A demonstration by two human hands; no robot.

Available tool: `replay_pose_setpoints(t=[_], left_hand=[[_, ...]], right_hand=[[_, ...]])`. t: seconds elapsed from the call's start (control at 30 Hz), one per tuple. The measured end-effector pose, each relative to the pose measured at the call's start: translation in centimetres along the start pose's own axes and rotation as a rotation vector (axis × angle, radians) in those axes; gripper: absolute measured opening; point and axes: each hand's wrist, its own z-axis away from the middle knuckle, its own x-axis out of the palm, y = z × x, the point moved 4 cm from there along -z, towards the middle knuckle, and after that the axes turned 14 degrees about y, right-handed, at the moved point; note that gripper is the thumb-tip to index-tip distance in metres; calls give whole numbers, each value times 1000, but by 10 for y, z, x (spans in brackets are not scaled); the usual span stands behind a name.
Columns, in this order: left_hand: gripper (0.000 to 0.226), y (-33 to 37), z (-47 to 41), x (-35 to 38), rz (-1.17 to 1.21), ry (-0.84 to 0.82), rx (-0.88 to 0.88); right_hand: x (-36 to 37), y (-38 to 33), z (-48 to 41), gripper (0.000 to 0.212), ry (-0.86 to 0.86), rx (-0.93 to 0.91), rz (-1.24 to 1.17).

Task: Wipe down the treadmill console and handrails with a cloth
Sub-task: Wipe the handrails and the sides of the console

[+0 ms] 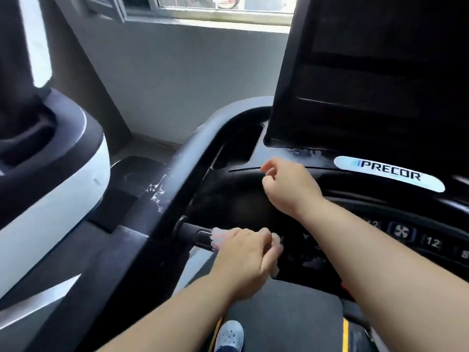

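Note:
I stand on a black treadmill whose console carries a white PRECOR badge below a dark screen. My left hand is closed over a pale pink cloth, pressing it on the short black handgrip that juts from the console's left side. My right hand hovers over the console's top left, fingers curled loosely with nothing visible in them. The long grey left handrail curves from the console toward me, with wet streaks on it.
A neighbouring machine with a white and black housing stands close on the left. A grey wall and window sill lie ahead. Console buttons sit at the right. My shoe rests on the belt below.

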Motion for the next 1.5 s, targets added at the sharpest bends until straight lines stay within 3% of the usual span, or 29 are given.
replay_pose_setpoints(t=[0.07, 0.13, 0.2, 0.33, 0.4, 0.47, 0.53, 0.6, 0.8, 0.97, 1.03, 1.1, 1.23, 1.3, 1.4, 1.5], left_hand=[[18, -5, 10, 7, 51, 34, 183], [31, -25, 14, 12, 12, 13, 317], [35, -53, 17, 5, -4, 18, 276], [41, -106, 41, -3, -2, 296, -149], [40, -93, 45, 3, 156, 494, -397], [39, -61, 45, 8, 355, 690, -780], [44, -32, 43, 11, 514, 710, -1166], [48, -19, 45, 15, 586, 652, -1354], [11, -10, 59, 8, 740, 511, -1215], [17, -30, 36, -10, 877, 419, -1200], [39, -29, 8, -36, 932, 400, -1111], [65, -25, -32, -58, 1214, 285, -1023], [41, -29, -94, -95, 1463, 67, -846], [36, -36, -113, -100, 1414, -11, -739], [33, -47, -145, -108, 1341, 78, -697], [26, -54, -171, -110, 1313, 137, -846]], right_hand=[[-1, 1, 8, 30, 10, -79, 73], [-2, 5, 14, 30, 16, -141, 152], [-4, 12, 19, 31, 20, -187, 221], [-5, 14, 28, 32, 42, -278, 305], [-2, 11, 32, 32, 42, -318, 359], [1, 11, 34, 32, 32, -328, 405], [1, 10, 35, 32, 27, -318, 417], [0, 9, 35, 31, 20, -303, 407], [-6, 5, 36, 29, -16, -189, 267], [-25, -1, 23, 16, -109, 195, -356], [-29, -2, 19, 16, -281, 363, -563], [-31, -3, 16, 29, -428, 497, -728], [-38, -7, -8, 35, -441, 615, -1001], [-39, -11, -24, 34, -454, 647, -1075], [-35, -19, -48, 47, -451, 636, -1059], [-28, -27, -65, 47, -418, 582, -963]])
